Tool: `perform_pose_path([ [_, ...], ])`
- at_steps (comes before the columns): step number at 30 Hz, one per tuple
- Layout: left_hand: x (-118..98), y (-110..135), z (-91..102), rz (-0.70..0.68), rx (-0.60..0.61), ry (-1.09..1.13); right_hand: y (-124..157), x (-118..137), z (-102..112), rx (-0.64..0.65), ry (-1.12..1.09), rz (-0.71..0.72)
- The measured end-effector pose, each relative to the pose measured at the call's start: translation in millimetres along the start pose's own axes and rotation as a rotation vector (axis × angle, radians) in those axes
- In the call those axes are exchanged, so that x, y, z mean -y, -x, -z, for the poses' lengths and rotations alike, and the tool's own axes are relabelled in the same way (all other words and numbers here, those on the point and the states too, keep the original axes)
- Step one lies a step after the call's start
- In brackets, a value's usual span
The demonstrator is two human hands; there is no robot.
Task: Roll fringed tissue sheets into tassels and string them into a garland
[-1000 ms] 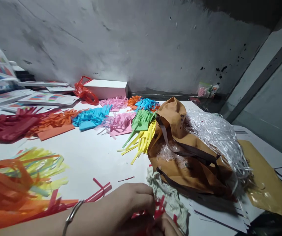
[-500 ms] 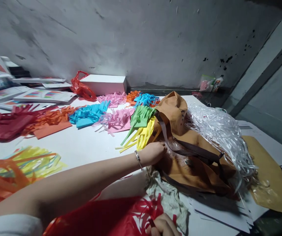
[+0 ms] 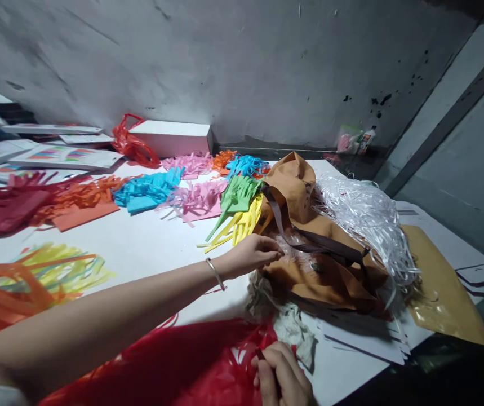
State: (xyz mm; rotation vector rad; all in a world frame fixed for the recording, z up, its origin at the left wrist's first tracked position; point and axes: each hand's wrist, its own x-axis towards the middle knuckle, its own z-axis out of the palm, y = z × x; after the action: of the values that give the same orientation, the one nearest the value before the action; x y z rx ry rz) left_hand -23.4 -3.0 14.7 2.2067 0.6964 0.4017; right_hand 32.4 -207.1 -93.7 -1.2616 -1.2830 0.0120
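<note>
My left hand [image 3: 252, 254], a bangle on its wrist, reaches across the white table [image 3: 149, 254] to the brown cloth bag [image 3: 309, 248]. Its fingers are pinched together at the clear plastic in the bag's opening; what they grip is hidden. At the bottom edge my right hand [image 3: 282, 375] is closed on the fringed end of a red paper sheet [image 3: 182, 366] that lies under my left arm. A crumpled pale cloth [image 3: 288, 324] sits between the two hands.
Fringed paper sheets lie in rows: dark red [image 3: 5, 203], orange [image 3: 81, 200], blue [image 3: 146, 192], pink [image 3: 197, 200], green [image 3: 237, 194], yellow [image 3: 242, 225]. Shredded white strips [image 3: 364, 220] rest on the bag. A white box [image 3: 172, 138] stands at the wall. Loose orange and yellow strips [image 3: 26, 282] lie left.
My left hand left the red paper near my right hand and stretched out to the bag's opening. The red sheet came into view under my arm. The view shifted slightly.
</note>
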Motion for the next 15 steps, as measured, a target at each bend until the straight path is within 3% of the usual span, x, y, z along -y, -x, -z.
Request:
perform_pose_path([
  [6,-33.8,87.3,-2.6,0.376,0.119,0.981,-21.6,30.9,20.0,0.002,0.036,-0.002],
  [10,-44.6,140.3,-17.9,0.475,0.003,1.128,-33.3,54.8,18.0,0.098,0.019,-0.01],
  [15,-44.1,179.8,-28.4,0.438,-0.182,1.14,-29.6,76.0,5.8,0.206,0.115,0.071],
])
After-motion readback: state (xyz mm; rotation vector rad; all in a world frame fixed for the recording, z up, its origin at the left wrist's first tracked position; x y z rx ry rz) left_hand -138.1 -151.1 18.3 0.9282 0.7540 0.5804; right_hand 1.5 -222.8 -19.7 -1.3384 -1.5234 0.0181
